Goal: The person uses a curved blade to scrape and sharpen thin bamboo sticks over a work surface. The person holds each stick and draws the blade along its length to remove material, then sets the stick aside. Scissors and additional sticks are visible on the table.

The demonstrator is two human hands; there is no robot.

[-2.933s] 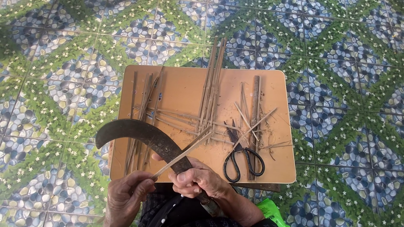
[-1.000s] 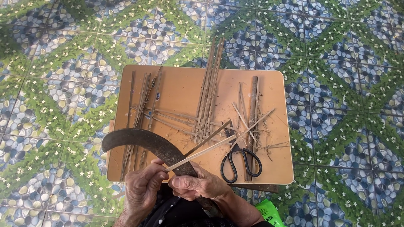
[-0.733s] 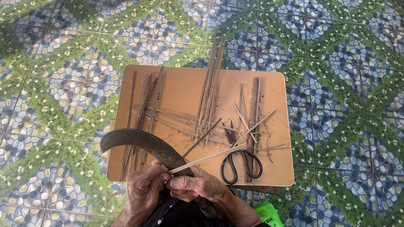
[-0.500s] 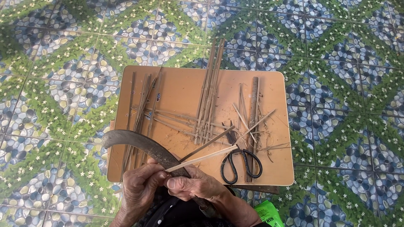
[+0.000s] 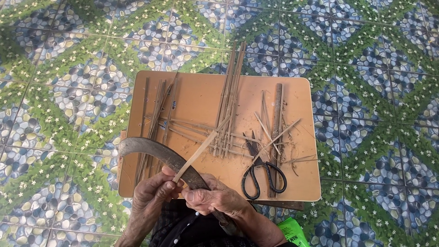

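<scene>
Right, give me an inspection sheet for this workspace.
Surface: tan board lying on patterned floor tiles.
Job's things: curved blade and one thin bamboo strip laid against it.
Clutter: bamboo strips spread across the board, black scissors at its right, loose shavings.
Grippers: left hand pinches the strip; right hand grips the blade's handle end.
Cables: nothing seen.
Surroundings: green packet on the floor by the person's right arm.
</scene>
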